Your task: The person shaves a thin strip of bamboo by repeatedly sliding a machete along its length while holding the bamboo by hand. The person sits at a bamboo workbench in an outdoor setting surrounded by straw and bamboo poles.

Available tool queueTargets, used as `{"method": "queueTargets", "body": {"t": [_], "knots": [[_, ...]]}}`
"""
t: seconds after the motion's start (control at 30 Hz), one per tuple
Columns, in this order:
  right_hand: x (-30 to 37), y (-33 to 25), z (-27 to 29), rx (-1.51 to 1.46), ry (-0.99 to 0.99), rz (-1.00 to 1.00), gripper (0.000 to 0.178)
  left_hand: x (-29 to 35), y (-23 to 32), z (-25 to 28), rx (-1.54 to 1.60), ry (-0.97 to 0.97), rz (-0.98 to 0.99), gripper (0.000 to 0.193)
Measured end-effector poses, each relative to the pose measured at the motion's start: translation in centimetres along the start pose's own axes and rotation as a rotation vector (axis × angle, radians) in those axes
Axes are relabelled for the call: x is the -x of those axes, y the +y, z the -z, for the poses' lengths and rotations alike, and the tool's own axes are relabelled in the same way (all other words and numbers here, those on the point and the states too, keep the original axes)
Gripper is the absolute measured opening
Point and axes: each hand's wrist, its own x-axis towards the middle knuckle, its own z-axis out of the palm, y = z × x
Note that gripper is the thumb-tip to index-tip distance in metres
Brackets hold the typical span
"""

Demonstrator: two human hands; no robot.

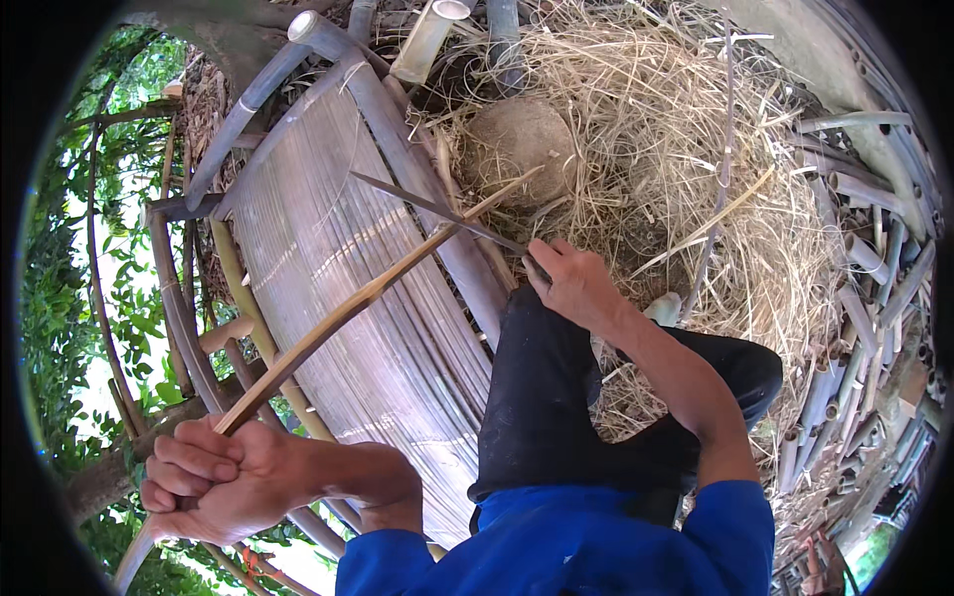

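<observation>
My left hand [224, 475] is closed in a fist round a long wooden stick [343, 313], whose lower end sticks out below the fist. The stick slants up to the right and ends in a narrow, pale tip. In my right hand [573, 283] is the handle of a knife [422, 202] with a long, thin, dark blade pointing up and left. The blade crosses the stick a little short of its tip and appears to touch it there. My right fingers cover most of the handle.
A slatted bamboo bench [348, 228] with a thick pole frame lies left of my legs. Straw and shavings [735, 129] cover the ground ahead, round a flat, round, brownish block [522, 149]. Cut bamboo pieces [855, 258] are stacked at the right. Green leaves [60, 298] show beyond the left poles.
</observation>
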Motion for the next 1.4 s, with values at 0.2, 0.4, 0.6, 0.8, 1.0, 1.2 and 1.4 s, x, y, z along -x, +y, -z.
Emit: {"method": "queueTargets", "body": {"t": [0.2, 0.4, 0.6, 0.8, 1.0, 1.2, 1.4], "knots": [[0.2, 6.8, -3.4, -0.043, -0.065, -0.139, 0.021, -2.6, -2.3, 2.0, -0.087, 0.022, -0.002, 0.037], [4.1, 17.2, -5.6, 0.134, -0.225, -0.442, 0.04, -3.7, -2.4, 3.6, 0.022, -0.059, 0.057, 0.036], [2.6, 16.0, -4.9, 0.086, -0.288, -0.649, 0.044, -3.7, -2.7, 3.7, 0.011, 0.012, 0.014, 0.036], [1.7, 8.0, 1.1, -0.316, -0.178, -0.762, 0.048, -3.1, -0.7, 5.6, 0.234, -0.014, 0.122, 0.042], [1.2, -2.2, 5.1, -0.961, 0.248, -0.695, 0.043, 4.0, 1.3, 9.7, -0.036, -0.099, 0.291, 0.047], [1.2, -5.5, 7.9, -0.979, 0.588, -0.625, 0.033, 16.6, 6.1, 14.6, 0.218, -0.127, 1.086, 0.039], [1.0, -7.4, 7.7, -0.907, 0.504, -0.663, 0.03, 16.8, 13.4, 22.9, -0.104, -0.684, 1.604, 0.041]]}}
